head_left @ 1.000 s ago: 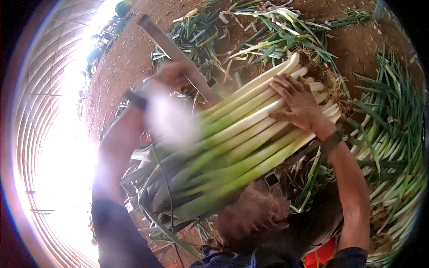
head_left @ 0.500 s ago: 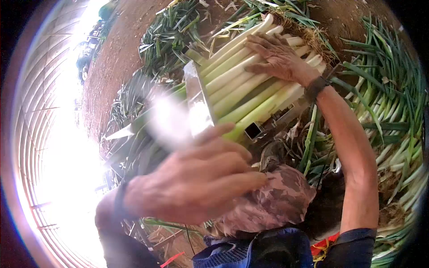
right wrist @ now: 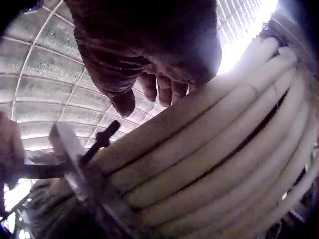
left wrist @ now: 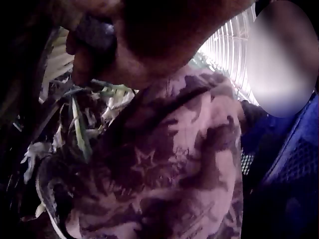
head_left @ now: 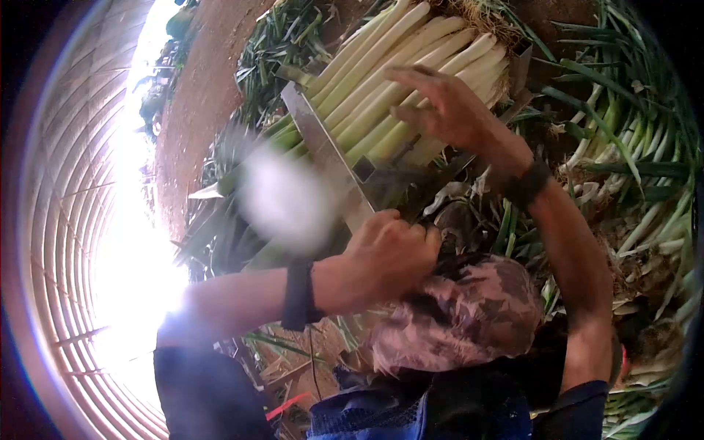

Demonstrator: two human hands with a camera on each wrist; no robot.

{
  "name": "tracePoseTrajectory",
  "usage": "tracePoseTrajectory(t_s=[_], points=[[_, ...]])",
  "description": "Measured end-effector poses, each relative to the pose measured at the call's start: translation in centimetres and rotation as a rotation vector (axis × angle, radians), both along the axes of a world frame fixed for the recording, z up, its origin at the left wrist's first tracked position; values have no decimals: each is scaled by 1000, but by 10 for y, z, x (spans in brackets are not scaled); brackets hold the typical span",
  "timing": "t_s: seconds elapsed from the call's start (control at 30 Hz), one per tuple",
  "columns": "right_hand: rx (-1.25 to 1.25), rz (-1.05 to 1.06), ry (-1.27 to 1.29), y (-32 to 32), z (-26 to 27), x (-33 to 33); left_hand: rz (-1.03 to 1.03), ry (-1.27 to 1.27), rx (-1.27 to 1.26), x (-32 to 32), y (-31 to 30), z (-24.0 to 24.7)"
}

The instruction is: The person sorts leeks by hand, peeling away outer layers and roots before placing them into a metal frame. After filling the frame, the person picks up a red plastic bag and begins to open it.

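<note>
A thick row of large green onions (head_left: 425, 44) lies side by side, white stalks and roots at the far right, leaves toward the lower left. Across their green part runs a flat metal bar (head_left: 317, 130), and my left hand (head_left: 381, 253) grips its near end with curled fingers. In the right wrist view the bar (right wrist: 75, 149) presses against the stalks (right wrist: 209, 149), beside a small dark bolt-like piece (right wrist: 103, 139). My right hand (head_left: 458, 110) hovers over the white stalks, fingers spread loosely and holding nothing. The left wrist view shows the left hand (left wrist: 149, 45) dark and close.
Piles of green onions (head_left: 623, 110) lie along the right, and cut green leaves (head_left: 275, 66) on the soil at the back. A camouflage-patterned cloth (head_left: 462, 315) covers the person's knee near the left hand. The curved greenhouse wall (head_left: 81, 220) rises on the left.
My left hand swung the raised metal bar down across the onions and now grips its end near the knee. My right hand has lifted off the stalks it was pressing.
</note>
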State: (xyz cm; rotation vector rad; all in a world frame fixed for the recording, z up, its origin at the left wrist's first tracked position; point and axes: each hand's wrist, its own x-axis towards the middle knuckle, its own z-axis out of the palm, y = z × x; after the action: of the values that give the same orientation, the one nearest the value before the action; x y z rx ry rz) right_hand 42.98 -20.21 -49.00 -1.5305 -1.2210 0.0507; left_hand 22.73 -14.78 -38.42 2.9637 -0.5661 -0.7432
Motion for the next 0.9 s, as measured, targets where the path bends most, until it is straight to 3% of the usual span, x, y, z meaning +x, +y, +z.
tracePoseTrajectory(t_s=[0.13, 0.2, 0.33, 0.5, 0.63, 0.67, 0.8, 0.87, 0.9], points=[[18, 134, 186, -25, 10, -16, -98, -26, 116, 4, -8, -4], [-49, 351, 445, -31, 19, -14, -97, -54, 153, 2, -11, -14], [-13, 455, 457, -26, 9, 3, -45, -56, 92, 2, -11, -22], [-248, 672, 573, -24, 30, 29, -5, 121, 116, 1, -9, -14], [-323, 730, 741, -13, 30, 32, 0, 275, -90, -7, 1, -30], [-341, 735, 838, -13, 35, 33, -58, 265, 15, -7, -2, -30], [-449, 704, 985, -3, 48, 30, -149, 197, -43, -1, -4, -25], [-483, 710, 1056, 9, 47, 27, -27, 528, -8, 31, -7, 3], [-497, 715, 1118, 12, 52, 30, -26, 517, -24, 33, -6, 4]])
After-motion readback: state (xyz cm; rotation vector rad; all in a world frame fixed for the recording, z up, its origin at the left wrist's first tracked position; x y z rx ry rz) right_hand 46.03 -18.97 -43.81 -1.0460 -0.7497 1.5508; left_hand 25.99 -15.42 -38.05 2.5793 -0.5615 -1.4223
